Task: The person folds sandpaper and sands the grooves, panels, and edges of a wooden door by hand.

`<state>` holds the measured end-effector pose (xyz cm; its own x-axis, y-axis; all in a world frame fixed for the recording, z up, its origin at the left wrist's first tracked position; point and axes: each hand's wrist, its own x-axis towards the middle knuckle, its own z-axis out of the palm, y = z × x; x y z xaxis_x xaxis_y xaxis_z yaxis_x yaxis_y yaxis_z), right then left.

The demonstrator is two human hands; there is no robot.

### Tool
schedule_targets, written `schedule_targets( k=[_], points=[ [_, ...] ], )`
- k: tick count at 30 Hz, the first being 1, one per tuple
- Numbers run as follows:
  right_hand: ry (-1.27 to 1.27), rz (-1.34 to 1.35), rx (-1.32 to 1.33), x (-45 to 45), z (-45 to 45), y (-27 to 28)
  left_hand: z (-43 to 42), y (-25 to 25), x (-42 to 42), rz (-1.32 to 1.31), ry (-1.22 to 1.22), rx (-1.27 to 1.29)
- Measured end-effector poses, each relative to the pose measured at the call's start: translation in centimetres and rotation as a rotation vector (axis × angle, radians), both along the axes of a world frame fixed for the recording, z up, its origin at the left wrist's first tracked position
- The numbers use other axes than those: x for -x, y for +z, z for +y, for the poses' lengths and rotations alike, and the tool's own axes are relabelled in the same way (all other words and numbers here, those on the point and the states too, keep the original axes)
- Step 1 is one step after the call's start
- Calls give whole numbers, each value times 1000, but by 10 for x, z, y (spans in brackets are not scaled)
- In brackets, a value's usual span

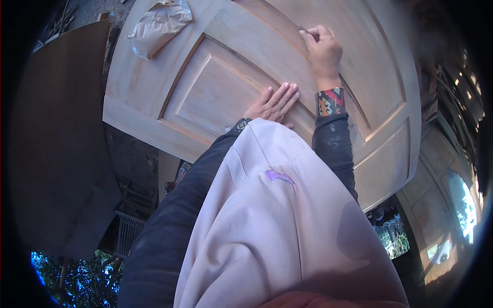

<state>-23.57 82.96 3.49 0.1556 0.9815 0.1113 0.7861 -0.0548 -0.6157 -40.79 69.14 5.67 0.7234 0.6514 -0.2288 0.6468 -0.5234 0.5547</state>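
A pale wooden panelled door (pixel 257 46) lies in front of me, with raised panels and grooved mouldings. My left hand (pixel 275 104) rests flat on it, fingers spread, beside the lower raised panel, and holds nothing. Farther up and to the right, my right hand (pixel 322 49) is closed in a pinch over a long groove. A small dark tip shows at its fingertips, too small to name. A crumpled, dusty plastic bag (pixel 160 28) lies on the door's upper left part.
A large dark board (pixel 61 138) stands at the left. Below the door's left edge is a slatted crate (pixel 128 235). Another wooden door (pixel 423 205) with a glass opening is at the right, near stacked wood strips (pixel 457 108). Light cloth hangs over my front.
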Motion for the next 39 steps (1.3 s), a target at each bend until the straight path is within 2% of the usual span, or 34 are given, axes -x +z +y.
schedule_targets(
  k=[2,4,7,9,13,16,19,20,22,25,26,29,32,35,37,39],
  points=[
    [137,-26,-161,37,41,1,3,-3,0,73,-47,-49],
    [172,59,-91,70,76,4,-3,-12,-1,226,-144,-127],
    [153,162,-118,67,70,5,-11,-27,-2,103,-64,-115],
    [61,-51,-83,33,34,-2,0,-11,1,17,-21,-59],
    [-218,-34,156,-23,-40,14,1,-8,2,-20,2,-63],
    [-233,27,109,-5,-28,8,2,-7,2,-26,-8,-38],
    [49,23,-108,44,40,-3,-3,-17,2,-36,-15,-108],
    [118,23,-7,61,60,-9,-6,-21,2,46,-59,-197],
    [144,3,-96,84,93,-15,-10,-26,3,202,-152,-374],
    [128,-22,39,59,66,-13,-11,-27,-2,119,-77,-211],
    [82,-22,-32,40,43,-10,-2,-13,-1,-4,-10,-93],
    [-90,-24,81,-34,-41,13,0,-10,-3,23,-6,-71],
    [-224,-28,147,-88,-96,18,-5,-15,-5,57,13,-188],
    [-113,-31,168,-87,-84,19,-2,-4,-6,124,-20,-107],
    [-28,-83,89,-74,-70,9,-5,-11,-7,93,5,-123],
    [64,-6,81,-65,-51,11,-4,-7,-9,123,-4,-71]
  ],
)
